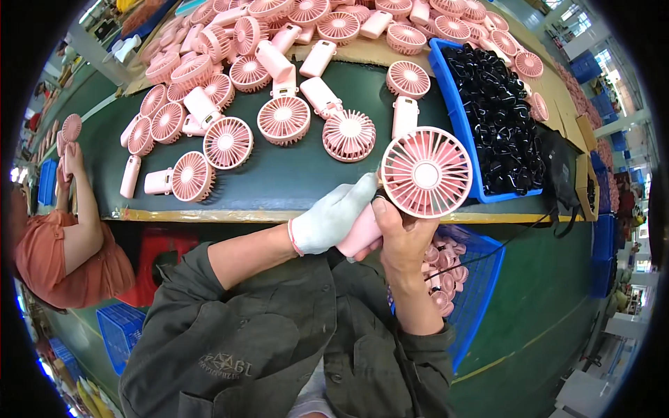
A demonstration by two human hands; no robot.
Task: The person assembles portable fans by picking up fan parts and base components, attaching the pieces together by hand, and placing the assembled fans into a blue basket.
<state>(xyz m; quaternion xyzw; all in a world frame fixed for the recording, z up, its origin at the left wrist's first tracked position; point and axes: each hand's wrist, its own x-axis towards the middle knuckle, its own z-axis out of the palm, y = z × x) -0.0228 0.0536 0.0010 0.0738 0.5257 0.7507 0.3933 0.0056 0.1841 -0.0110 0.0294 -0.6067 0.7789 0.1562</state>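
Observation:
A pink handheld fan (426, 173) is held in front of me near the table's front edge, its round grille tilted up toward me. My left hand (329, 217), in a white glove, closes round the handle from the left. My bare right hand (405, 240) grips the fan just below its head, thumb pressed at the neck. Behind it, another pink fan (408, 80) lies on the dark green table (279, 188). Several more lie loose to the left, among them a fan (228, 143) with its grille up.
A large heap of pink fans (338, 28) covers the far side of the table. To the right stands a blue tray (456, 115) full of glossy black parts. Below the edge, a blue crate (484, 279) holds pink pieces. A person in orange (83, 258) works at the left.

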